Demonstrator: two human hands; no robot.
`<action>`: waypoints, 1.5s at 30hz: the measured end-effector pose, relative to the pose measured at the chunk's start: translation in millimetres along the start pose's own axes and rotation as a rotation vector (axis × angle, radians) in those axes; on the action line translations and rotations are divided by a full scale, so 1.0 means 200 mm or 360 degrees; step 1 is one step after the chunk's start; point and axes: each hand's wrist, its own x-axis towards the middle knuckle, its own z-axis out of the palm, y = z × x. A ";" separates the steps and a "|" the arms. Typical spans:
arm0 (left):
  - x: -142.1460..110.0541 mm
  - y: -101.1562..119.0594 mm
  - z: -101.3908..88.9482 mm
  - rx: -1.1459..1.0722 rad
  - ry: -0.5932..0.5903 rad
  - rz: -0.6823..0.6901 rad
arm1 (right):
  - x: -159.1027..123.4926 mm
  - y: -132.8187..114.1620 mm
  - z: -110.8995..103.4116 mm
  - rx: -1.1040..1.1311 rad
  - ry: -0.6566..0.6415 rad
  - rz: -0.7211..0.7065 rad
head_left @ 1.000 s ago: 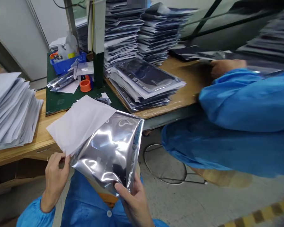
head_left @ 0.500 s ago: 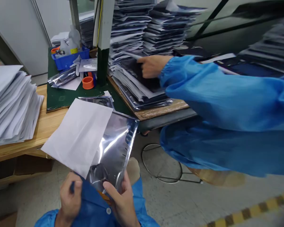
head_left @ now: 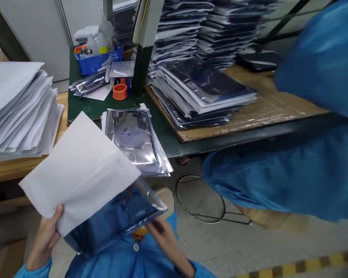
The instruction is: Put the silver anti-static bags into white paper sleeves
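In front of me a sheet of white paper (head_left: 81, 166) lies slanted over a shiny, see-through plastic bag (head_left: 113, 220). Whether the sheet is partly inside the bag I cannot tell. My left hand (head_left: 48, 233) pinches the lower left edge of the paper, thumb on top, its other fingers behind. At the bag's lower right edge, my right hand (head_left: 166, 235) is closed on the plastic, with the fingertips partly hidden. Just beyond, a pile of shiny filled bags (head_left: 133, 139) rests at the green table's edge.
White paper is stacked (head_left: 20, 116) on the wooden table at left. A blue basket (head_left: 97, 63) with bottles and an orange tape roll (head_left: 120, 92) stand behind. Dark packets (head_left: 205, 85) lie on cardboard. A co-worker's blue sleeve (head_left: 316, 65) and a metal stool (head_left: 201, 199) are at right.
The paper and bag have turned and moved lower left, uncovering the pile of bags. My left hand has taken hold of the paper. The co-worker's hand has left the packets, moving right.
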 end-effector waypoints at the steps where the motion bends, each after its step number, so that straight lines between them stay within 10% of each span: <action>1: 0.04 -0.02 -0.06 0.0066 -0.0014 0.0033 | 0.04 -0.01 -0.04 0.0063 0.0084 0.0007; 11: 0.34 -0.32 -0.09 0.0584 -0.0580 -0.0009 | 0.24 0.11 0.06 0.0333 0.0372 0.0188; 24: 0.22 -0.56 -0.05 0.0541 -0.0682 -0.0382 | 0.05 0.33 -0.01 0.0339 0.0788 0.0486; 32: -0.05 -0.54 -0.16 0.0415 -0.0657 -0.0823 | -0.19 0.39 -0.08 0.0328 0.0580 0.0767; 45: 0.08 -0.39 -0.09 0.0354 -0.0553 -0.0812 | 0.03 0.20 -0.08 0.0557 -0.0015 0.0760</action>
